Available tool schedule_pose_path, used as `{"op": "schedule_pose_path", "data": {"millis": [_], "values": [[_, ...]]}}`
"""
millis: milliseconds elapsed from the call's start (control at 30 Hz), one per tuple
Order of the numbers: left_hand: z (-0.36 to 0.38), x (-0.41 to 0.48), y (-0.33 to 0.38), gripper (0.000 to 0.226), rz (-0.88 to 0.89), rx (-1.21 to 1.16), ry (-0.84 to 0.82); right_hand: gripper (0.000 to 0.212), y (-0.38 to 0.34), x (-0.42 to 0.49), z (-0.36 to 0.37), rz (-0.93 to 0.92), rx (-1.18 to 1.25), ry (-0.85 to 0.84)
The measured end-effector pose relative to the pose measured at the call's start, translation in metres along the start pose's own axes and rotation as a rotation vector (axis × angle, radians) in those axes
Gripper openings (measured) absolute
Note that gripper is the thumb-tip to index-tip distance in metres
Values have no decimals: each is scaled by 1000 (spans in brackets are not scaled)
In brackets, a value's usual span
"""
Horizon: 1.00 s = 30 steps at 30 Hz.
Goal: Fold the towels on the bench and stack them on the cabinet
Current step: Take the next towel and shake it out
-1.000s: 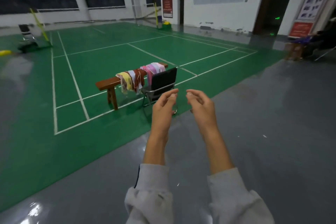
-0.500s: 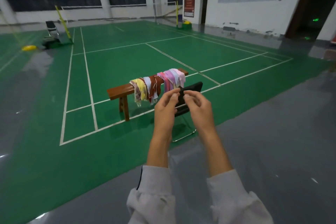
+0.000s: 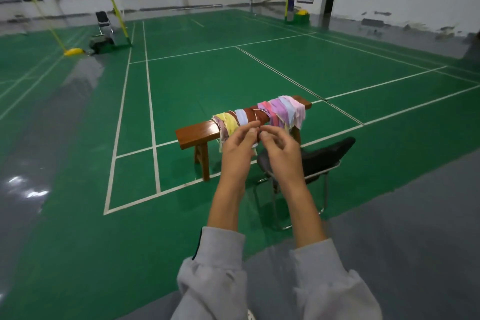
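Since half a second ago the bench (image 3: 197,132) and the towels (image 3: 285,112) draped over it have grown larger and sit nearer the middle of the view, and the two hands have closed in on each other. The left hand (image 3: 237,148) and right hand (image 3: 281,153) are raised side by side with fingers curled, thumb and forefinger drawn together and the tips of both hands almost meeting. Whether they pinch anything cannot be told. They cover the lower edge of the middle towels and the back of the black chair (image 3: 327,156), which stands just this side of the bench. The towels hang in a bunched row of yellow, white, brown, pink and lilac along the bench's right half, unfolded. Grey sleeves (image 3: 218,267) are cut off at the bottom edge. Far off on the green court (image 3: 197,80) stand another chair (image 3: 104,21) and a yellow post base (image 3: 74,51).
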State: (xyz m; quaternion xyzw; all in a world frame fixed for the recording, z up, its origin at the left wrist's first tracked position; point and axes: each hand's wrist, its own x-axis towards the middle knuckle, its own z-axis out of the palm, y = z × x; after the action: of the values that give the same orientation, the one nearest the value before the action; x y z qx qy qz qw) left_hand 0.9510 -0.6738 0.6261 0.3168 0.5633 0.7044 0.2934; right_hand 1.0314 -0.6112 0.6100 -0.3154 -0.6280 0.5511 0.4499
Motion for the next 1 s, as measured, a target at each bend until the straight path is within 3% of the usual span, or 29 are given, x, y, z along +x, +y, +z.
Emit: {"op": "schedule_pose_path", "data": {"millis": [400,667,1000], "values": [[-109,324,-37,20,-60,14,46,16,63,285,180,73,-4,-17],[-151,553,-68,20,-85,8,-64,13,132,481,280,73,-47,108],[-126,781,-104,21,-186,14,-293,15,177,683,304,148,-95,328]]}}
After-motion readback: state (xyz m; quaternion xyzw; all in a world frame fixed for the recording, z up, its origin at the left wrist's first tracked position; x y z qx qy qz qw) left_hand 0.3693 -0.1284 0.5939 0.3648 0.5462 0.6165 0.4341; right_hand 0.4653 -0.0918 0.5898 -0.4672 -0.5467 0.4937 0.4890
